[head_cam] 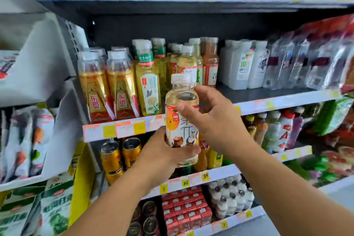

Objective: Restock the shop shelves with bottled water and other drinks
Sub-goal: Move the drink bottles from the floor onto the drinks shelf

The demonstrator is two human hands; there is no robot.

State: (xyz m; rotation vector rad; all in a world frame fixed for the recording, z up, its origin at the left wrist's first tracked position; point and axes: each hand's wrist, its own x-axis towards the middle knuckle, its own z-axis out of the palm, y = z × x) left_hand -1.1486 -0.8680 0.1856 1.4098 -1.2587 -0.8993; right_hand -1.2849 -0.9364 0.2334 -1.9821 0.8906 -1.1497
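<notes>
With the left grip clamped round the base of the fruit-tea bottle and the right grip pinching its shoulder, just before the shelf edge, pushing it in could topple the crowded bottles behind.

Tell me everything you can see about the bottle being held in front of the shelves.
The bottle is clear plastic with a white cap, filled with pale yellow drink, its white label printed with an orange fruit. It stands upright in the air before the shelf edge. The left hand grips its base; the right hand holds its upper part.
</notes>
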